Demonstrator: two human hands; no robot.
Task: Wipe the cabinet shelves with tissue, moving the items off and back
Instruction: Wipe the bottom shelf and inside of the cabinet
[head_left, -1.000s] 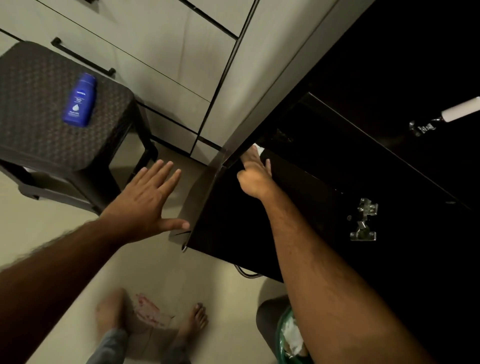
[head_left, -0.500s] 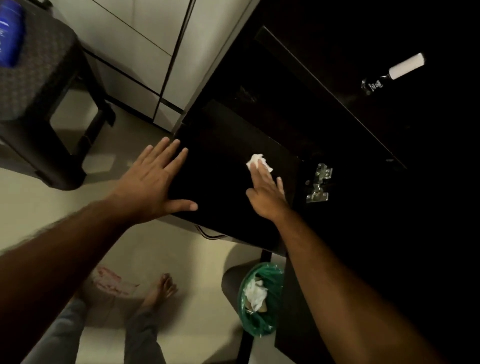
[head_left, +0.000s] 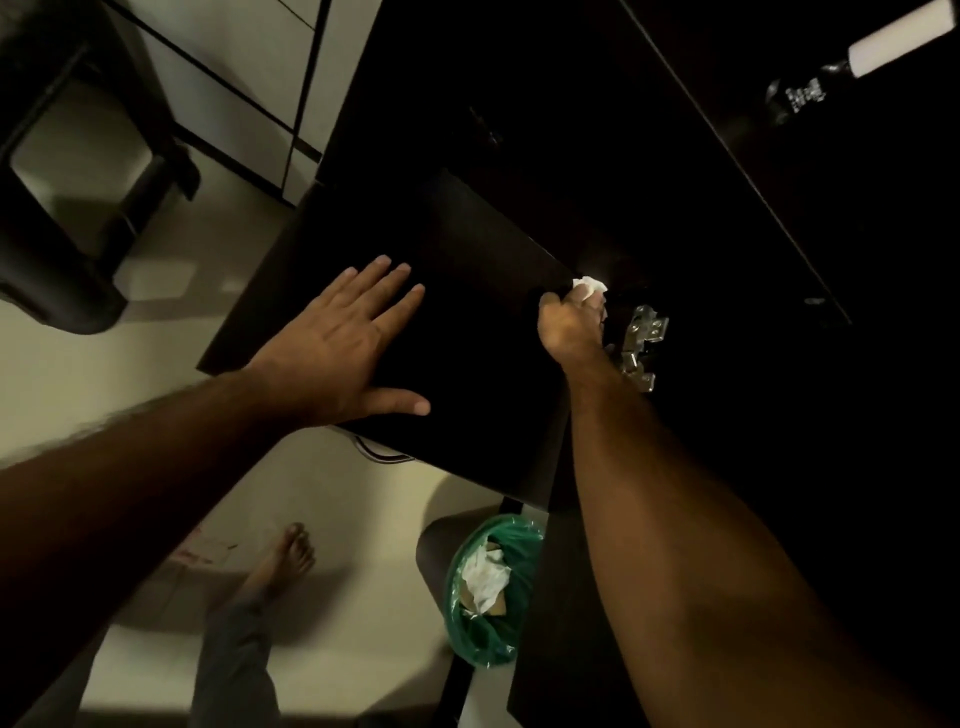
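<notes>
At the bottom of the head view, nearest the wearer, a bare foot (head_left: 296, 551) stands on the pale floor (head_left: 322, 499), and beside it a bin lined with a green bag (head_left: 491, 592) holds crumpled white paper. Above these, the open dark cabinet door (head_left: 467, 374) projects toward the viewer. The left hand (head_left: 343, 348) lies against its face with fingers straight and spread, thumb held out to the side; it grips nothing and appears to steady the panel. At the door's hinged edge, the right hand (head_left: 571, 325) is curled around a small white wad of tissue (head_left: 589, 287), which shows just above the knuckles and touches the door's upper corner, close beside the metal hinge (head_left: 641, 345). The step in hand is judged to be wiping at the door edge and hinge side of the cabinet rather than a shelf proper. Farther in, the cabinet interior (head_left: 675, 182) is too dark to show shelf surfaces clearly; a bottle with a white cap (head_left: 857, 57) lies at the upper right, apparently on a shelf. The next move probably calls for carrying the tissue inward along a shelf and lifting that bottle clear. A dark stool (head_left: 78, 234) stands at far left.
</notes>
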